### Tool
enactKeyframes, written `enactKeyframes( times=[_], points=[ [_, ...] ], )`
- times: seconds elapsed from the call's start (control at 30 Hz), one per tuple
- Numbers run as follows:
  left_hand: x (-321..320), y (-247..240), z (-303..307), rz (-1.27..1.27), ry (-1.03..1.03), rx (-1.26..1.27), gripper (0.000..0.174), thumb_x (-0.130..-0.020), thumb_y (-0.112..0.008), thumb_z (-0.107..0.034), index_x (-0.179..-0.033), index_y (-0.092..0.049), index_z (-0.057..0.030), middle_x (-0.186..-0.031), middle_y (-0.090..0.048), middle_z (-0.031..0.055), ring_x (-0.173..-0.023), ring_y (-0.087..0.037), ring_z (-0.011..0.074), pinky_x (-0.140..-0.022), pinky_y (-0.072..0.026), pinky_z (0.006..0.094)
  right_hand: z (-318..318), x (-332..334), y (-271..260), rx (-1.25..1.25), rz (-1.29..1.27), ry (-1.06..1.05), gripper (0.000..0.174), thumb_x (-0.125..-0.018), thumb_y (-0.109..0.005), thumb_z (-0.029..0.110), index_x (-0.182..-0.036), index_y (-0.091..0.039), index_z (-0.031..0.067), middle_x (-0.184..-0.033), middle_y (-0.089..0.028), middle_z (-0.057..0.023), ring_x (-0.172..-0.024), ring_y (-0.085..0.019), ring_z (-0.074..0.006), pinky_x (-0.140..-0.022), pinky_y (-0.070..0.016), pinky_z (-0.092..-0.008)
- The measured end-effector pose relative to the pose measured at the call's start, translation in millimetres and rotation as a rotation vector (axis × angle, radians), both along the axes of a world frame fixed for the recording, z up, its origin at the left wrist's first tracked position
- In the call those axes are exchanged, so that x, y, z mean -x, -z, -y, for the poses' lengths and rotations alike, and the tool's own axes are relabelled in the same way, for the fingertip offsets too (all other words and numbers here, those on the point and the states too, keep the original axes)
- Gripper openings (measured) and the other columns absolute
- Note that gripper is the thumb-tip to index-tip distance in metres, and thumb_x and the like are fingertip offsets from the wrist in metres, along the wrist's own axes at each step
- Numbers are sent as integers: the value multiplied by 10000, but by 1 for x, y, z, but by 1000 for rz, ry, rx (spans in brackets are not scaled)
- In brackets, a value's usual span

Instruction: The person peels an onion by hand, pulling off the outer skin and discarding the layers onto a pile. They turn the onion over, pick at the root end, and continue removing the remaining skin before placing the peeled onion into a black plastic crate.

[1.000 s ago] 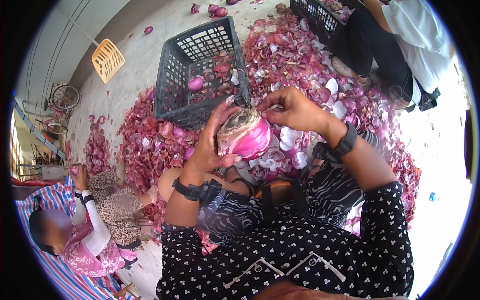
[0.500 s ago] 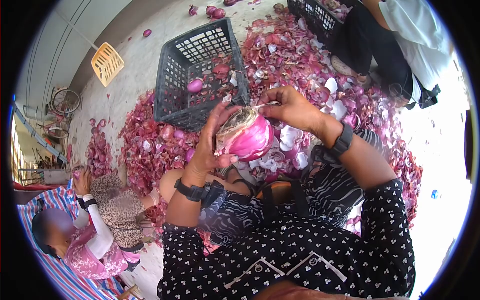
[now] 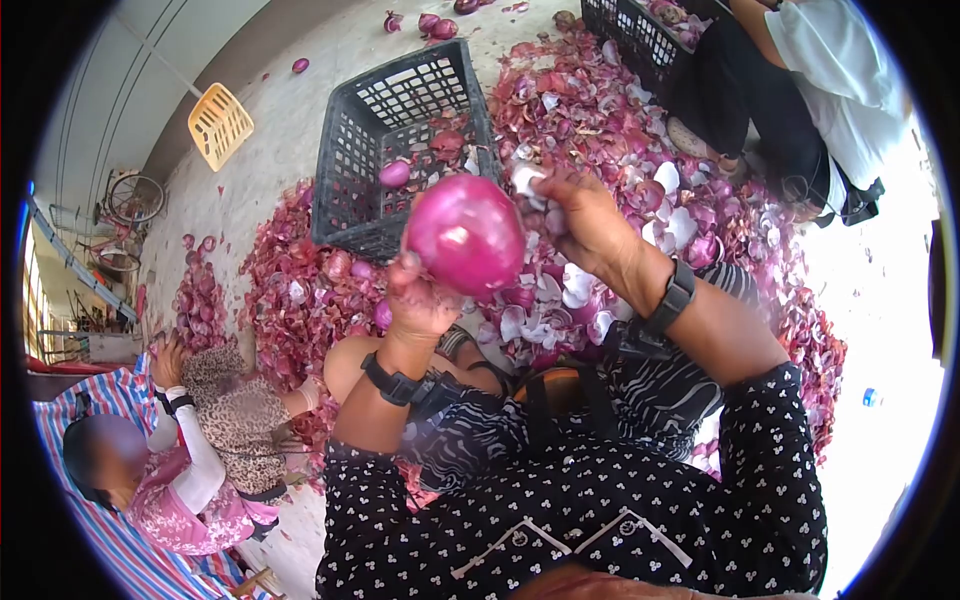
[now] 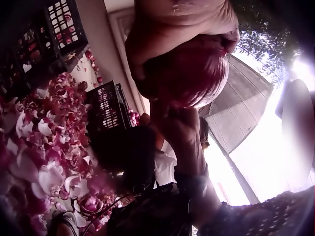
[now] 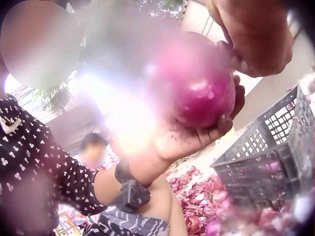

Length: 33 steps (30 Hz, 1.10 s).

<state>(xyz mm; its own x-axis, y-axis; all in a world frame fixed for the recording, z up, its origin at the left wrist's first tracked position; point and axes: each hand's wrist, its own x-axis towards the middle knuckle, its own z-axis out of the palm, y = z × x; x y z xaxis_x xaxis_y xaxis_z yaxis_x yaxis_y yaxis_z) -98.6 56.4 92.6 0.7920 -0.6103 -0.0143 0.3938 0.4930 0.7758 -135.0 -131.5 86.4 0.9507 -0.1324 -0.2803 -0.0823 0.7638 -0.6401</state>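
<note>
A large, glossy purple onion sits in my left hand, whose fingers hold it from below and behind. In the right wrist view the onion rests on the left palm, fingertips curled against its far side. My right hand is just to the right of the onion, thumb and fingers pinching a pale piece of onion skin. The left wrist view has the onion in shadow, with the right hand close under it.
Beyond my hands stands a black plastic crate with an onion and some skins inside. Heaps of onion skins cover the floor around it. One person sits at left; another is at upper right beside a second crate.
The onion has been turned from its ragged, brownish end to a smooth purple side and raised slightly. My right hand has drawn away to the right with the pale skin.
</note>
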Motion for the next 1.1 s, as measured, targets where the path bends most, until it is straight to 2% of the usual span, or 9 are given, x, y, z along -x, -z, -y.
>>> enactKeyframes(
  times=[0.07,0.13,0.27,0.3,0.33,0.43,0.53,0.73,1.1],
  points=[
    [-7,9,-7,-244,9,202,801,-671,-691,-333,-1349,-336,-96,-1314,-428,141,-1181,-462,318,-967,-399,550,5,-2,-3,-57,20,37,113,-878,-474,23,-964,-522,-32,-828,-614,-98,-676,-607,-169,-567,-507,-255],
    [-15,8,-8,-259,8,228,763,-685,-678,-343,-1330,-360,-91,-1308,-438,143,-1182,-461,323,-975,-398,538,10,-3,-5,105,20,38,173,-867,-444,-5,-1027,-508,-18,-884,-621,-119,-721,-629,-186,-568,-520,-267],
    [-17,-1,-1,5,-146,-91,781,-662,-681,-334,-1323,-361,-68,-1273,-459,136,-1163,-474,305,-973,-414,486,9,-1,3,419,29,-179,279,-844,-439,-7,-1110,-524,-5,-923,-625,-113,-695,-630,-166,-549,-506,-247],
    [-19,0,-1,87,-128,-160,790,-649,-677,-295,-1323,-344,-53,-1263,-455,146,-1155,-480,293,-972,-423,465,9,0,4,483,58,-214,304,-851,-517,79,-1142,-527,-7,-919,-629,-107,-692,-624,-152,-551,-494,-254],
    [-19,0,-1,168,-111,-230,800,-637,-673,-257,-1323,-326,-38,-1254,-451,157,-1147,-486,281,-970,-431,444,9,1,4,482,55,-215,304,-851,-517,79,-1142,-527,-7,-919,-629,-107,-692,-624,-152,-551,-494,-254],
    [-11,2,-2,166,-114,-297,819,-605,-701,-243,-1303,-343,-5,-1230,-463,152,-1134,-486,255,-969,-409,385,11,4,-12,729,21,-379,479,-824,-641,215,-1211,-492,-24,-1014,-608,-119,-851,-595,-135,-736,-493,-261],
    [-11,6,-7,207,-77,-345,852,-581,-725,-236,-1304,-348,8,-1218,-472,137,-1121,-485,234,-967,-375,332,8,0,7,847,241,-251,456,-796,-654,200,-1159,-523,-43,-879,-649,-126,-740,-616,-149,-650,-497,-266],
    [-9,7,-10,361,19,-418,910,-575,-764,-221,-1327,-314,21,-1220,-469,143,-1126,-471,220,-983,-353,318,10,5,5,855,207,-381,420,-736,-629,109,-1117,-549,-48,-827,-649,-131,-723,-616,-156,-657,-495,-271],
    [-7,9,-10,473,32,-463,945,-573,-801,-236,-1322,-298,46,-1208,-473,140,-1126,-470,208,-973,-362,306,7,6,24,992,159,-287,368,-671,-640,111,-1012,-588,-18,-738,-638,-109,-656,-608,-161,-612,-488,-288]
  ],
)
